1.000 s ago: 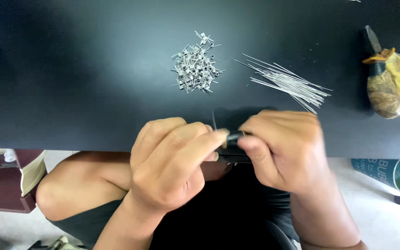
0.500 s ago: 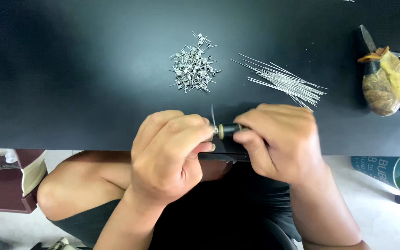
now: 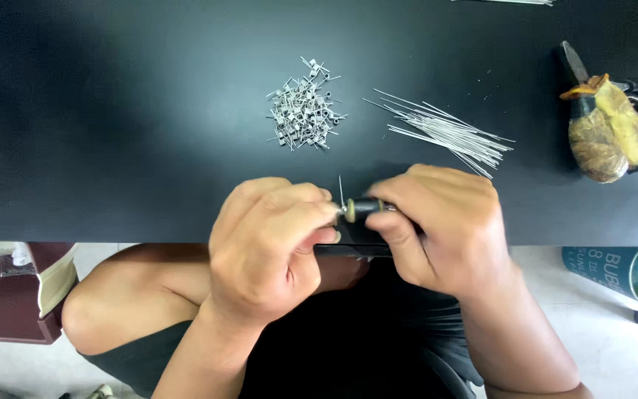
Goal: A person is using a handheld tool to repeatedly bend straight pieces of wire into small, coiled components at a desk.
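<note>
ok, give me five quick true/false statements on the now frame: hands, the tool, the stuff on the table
1. The right hand holds a small black cylindrical tool. True.
2. The pile of small bent metal coil pieces lies to the right of the bundle of long thin straight wires. False: the pile lies to the left of the wires.
3. The left hand pinches at the tip of the tool, where a short thin wire sticks up. True.
4. The black table top is white. False: it is black.
5. The pair of pliers with tape-wrapped yellowish handles is in the left hand's grip. False: it lies on the table at far right, untouched.
</note>
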